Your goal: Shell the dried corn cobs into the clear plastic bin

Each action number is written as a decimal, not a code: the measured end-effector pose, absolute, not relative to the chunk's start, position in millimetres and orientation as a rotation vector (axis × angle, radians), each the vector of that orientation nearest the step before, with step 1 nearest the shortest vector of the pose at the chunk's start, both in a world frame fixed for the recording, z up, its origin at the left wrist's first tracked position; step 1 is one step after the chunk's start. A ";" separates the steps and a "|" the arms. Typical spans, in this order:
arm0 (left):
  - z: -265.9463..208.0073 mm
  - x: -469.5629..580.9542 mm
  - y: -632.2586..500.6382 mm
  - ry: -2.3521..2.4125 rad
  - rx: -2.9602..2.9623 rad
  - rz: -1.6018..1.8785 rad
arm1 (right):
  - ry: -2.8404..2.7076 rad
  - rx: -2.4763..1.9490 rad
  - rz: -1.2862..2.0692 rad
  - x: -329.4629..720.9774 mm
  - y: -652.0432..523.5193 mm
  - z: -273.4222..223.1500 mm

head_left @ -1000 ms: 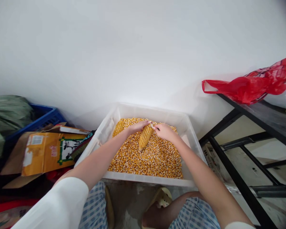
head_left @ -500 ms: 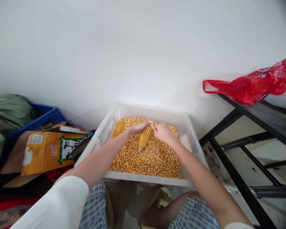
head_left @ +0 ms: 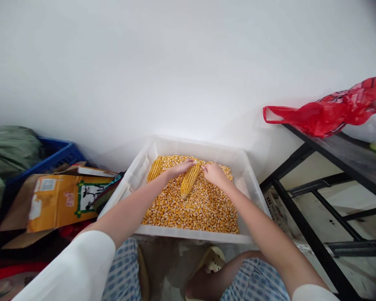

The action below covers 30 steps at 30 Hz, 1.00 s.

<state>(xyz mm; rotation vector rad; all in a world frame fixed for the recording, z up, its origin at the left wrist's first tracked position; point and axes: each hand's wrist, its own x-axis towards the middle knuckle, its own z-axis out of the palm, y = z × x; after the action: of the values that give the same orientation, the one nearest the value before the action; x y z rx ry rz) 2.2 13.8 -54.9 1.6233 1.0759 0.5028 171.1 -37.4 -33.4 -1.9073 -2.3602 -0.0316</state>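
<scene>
A yellow ear of corn (head_left: 189, 182) lies tilted over loose corn kernels (head_left: 191, 215) in a translucent white plastic tub (head_left: 194, 235). At its upper end my left hand (head_left: 182, 168) is closed around the far side, the fingertips partly hidden behind the ear. My right hand (head_left: 214, 174) sits just right of that same end, its fingers pinched together. Whether anything small is between them I cannot make out. A second ear of corn (head_left: 154, 170) rests on the kernels in the tub's back left corner.
A flattened orange cardboard box (head_left: 61, 200) and a blue crate (head_left: 61, 154) with a green bag (head_left: 12, 150) are on the left. To the right stands a black metal frame (head_left: 301, 213) with a red plastic bag (head_left: 322, 115) on top. A white wall (head_left: 188, 71) rises behind the tub.
My hands have drawn slightly apart at the ear's upper end. The whitish bit seen between them earlier no longer shows clearly. The ear has shifted slightly left.
</scene>
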 end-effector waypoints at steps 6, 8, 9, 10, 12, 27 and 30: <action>-56.4 -3.6 16.2 0.999 1.826 0.513 | -2.393 -1.853 -0.052 165.5 -36.9 -36.4; -57.8 -3.5 16.7 1.054 1.864 0.522 | -2.383 -1.852 -0.048 163.1 -37.5 -38.0; -58.6 -3.4 16.9 1.082 1.871 0.526 | -2.372 -1.853 -0.050 162.2 -37.8 -39.0; -59.5 -3.4 17.2 1.098 1.871 0.530 | -2.358 -1.852 -0.054 161.4 -38.1 -40.3; -61.4 -3.6 18.1 1.090 1.859 0.550 | -2.328 -1.842 -0.060 160.3 -38.6 -43.3; -53.2 -16.2 18.3 0.924 1.639 0.545 | -2.185 -1.592 0.260 152.6 -33.1 -63.8; -48.1 -15.0 18.3 0.940 1.675 0.530 | -2.273 -1.543 0.396 164.1 -29.0 -47.4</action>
<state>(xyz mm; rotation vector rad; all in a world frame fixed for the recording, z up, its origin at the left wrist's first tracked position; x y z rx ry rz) -15.0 18.3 -48.1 1.6749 0.9395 0.5297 164.1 -29.0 -47.4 -1.5433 -2.2729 0.3957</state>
